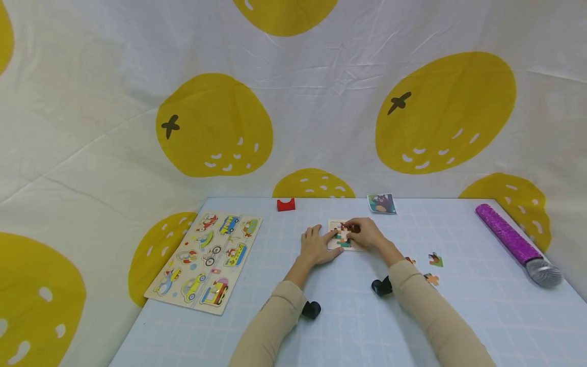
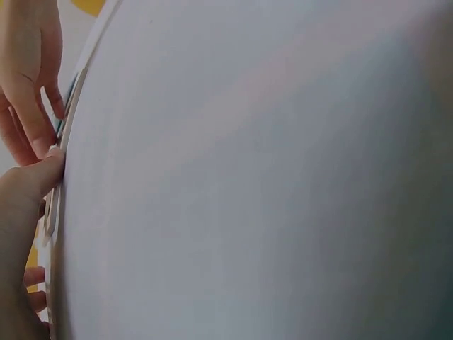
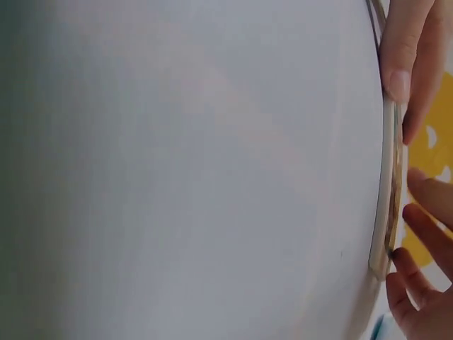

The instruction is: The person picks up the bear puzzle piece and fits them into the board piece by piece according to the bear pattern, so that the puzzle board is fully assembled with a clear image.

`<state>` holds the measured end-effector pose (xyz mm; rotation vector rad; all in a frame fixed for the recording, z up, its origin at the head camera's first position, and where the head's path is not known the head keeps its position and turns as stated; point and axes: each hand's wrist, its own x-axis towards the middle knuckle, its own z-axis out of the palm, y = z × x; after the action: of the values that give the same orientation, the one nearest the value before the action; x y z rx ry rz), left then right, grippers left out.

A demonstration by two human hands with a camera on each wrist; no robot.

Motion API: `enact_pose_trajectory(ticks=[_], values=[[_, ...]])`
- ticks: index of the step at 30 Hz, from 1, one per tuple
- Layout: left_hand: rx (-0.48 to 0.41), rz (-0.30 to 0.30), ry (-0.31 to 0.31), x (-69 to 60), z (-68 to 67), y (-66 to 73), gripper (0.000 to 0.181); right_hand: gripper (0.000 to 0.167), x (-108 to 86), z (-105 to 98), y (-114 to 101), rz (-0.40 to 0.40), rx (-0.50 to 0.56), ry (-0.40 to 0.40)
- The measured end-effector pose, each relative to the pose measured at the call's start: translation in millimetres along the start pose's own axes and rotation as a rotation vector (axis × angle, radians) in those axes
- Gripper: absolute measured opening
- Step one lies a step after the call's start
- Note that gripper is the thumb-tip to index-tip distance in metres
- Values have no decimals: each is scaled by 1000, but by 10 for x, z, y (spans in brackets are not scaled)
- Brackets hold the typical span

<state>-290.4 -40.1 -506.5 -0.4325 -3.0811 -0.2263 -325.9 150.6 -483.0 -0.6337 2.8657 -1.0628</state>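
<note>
A small jigsaw puzzle [image 1: 343, 243] in a pale frame lies toward the back middle of the table, partly filled and partly covered by both hands. At its left side my left hand [image 1: 316, 246] rests with spread fingers, thumb and index finger against the frame. From the right, my right hand [image 1: 368, 233] reaches over the puzzle, its thumb and fingers pinching a brown puzzle piece [image 1: 353, 228] low at the surface. In the left wrist view the left thumb [image 2: 48, 171] presses the frame's near edge. The right wrist view shows the frame edge-on [image 3: 388, 191].
Loose puzzle pieces [image 1: 435, 259] lie beside the right forearm. A picture card [image 1: 381, 204] and a red block [image 1: 286, 205] sit at the back edge. On the left is a wooden vehicle puzzle board [image 1: 204, 262]; on the right, a purple glittery toy microphone [image 1: 509, 234].
</note>
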Motion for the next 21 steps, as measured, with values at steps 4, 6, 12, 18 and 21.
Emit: enact_pose_trajectory(ticks=[4,6,12,18,21], values=[[-7,0,10,2,12,-9,65,37,-119,-193,90,41,62,21],[-14,-1,20,2,20,-14,69,39,-220,-348,167,70,58,35],[-22,-8,49,7,39,-20,77,47,-632,-835,515,223,-33,-14],[-43,-17,63,12,64,-31,76,60,-1062,-1194,758,356,-104,-157],[-57,-16,67,10,66,-36,75,63,-1202,-1281,845,369,-125,-199]])
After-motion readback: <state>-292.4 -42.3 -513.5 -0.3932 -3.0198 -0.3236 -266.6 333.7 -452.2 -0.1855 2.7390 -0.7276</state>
